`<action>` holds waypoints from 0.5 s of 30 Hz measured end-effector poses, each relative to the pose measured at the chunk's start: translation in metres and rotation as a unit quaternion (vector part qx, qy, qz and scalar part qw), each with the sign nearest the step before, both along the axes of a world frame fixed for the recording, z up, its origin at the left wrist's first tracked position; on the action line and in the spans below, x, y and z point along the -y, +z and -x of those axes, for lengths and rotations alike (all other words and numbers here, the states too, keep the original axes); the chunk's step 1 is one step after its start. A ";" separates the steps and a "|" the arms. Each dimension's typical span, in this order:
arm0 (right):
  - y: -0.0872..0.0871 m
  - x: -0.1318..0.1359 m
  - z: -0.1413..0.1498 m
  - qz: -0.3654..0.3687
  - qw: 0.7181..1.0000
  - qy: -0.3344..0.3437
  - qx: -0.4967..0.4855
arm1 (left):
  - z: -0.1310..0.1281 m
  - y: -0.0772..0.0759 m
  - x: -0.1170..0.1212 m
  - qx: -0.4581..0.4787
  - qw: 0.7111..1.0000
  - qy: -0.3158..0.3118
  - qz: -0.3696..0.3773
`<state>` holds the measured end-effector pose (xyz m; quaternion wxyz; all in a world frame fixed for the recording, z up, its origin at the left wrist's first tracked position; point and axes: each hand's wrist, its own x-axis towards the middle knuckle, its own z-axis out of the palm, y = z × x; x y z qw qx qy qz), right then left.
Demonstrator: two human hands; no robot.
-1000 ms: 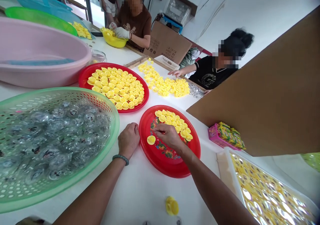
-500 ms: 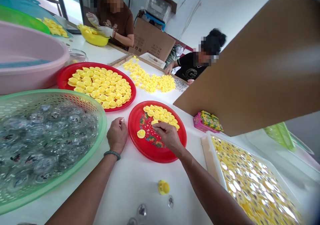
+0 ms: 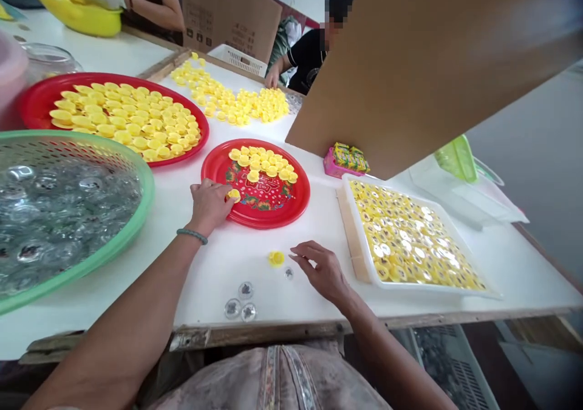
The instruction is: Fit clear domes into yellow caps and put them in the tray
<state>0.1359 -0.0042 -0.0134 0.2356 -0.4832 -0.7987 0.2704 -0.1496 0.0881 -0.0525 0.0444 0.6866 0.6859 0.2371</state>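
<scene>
My left hand (image 3: 209, 205) pinches a small yellow hat-shaped plastic piece (image 3: 234, 195) at the left rim of a red plate (image 3: 268, 218). More yellow pieces (image 3: 268, 162) lie on the plate's far half. My right hand (image 3: 322, 271) hovers low over the white table, thumb and forefinger apart, nothing visible between them. Just left of its fingertips are another yellow piece (image 3: 276, 258) and a small transparent dome (image 3: 288, 273). Three more transparent domes (image 3: 248, 311) with dark prints sit together near the table's front edge.
At left stands a green basket (image 3: 148, 197) of transparent domes, with a larger red tray (image 3: 200, 146) of yellow pieces behind. A white tray (image 3: 353, 215) of finished-looking pieces, a pink box (image 3: 334, 168) and a cardboard sheet (image 3: 387, 64) are at right. Two people sit across the table (image 3: 191, 288).
My right hand has left the plate and come down toward the table front. My left hand has moved onto the single yellow piece at the plate's left. The view has tilted down.
</scene>
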 end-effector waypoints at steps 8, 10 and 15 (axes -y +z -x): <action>-0.029 0.036 -0.017 -0.052 0.996 0.008 0.070 | -0.004 0.006 -0.004 -0.020 0.999 0.022 0.023; -0.035 0.037 -0.016 -0.064 0.993 0.029 0.095 | -0.005 0.005 -0.007 -0.024 0.999 0.018 0.033; -0.042 0.040 -0.015 -0.090 0.986 0.038 0.133 | -0.014 0.007 -0.013 -0.042 0.998 0.016 0.036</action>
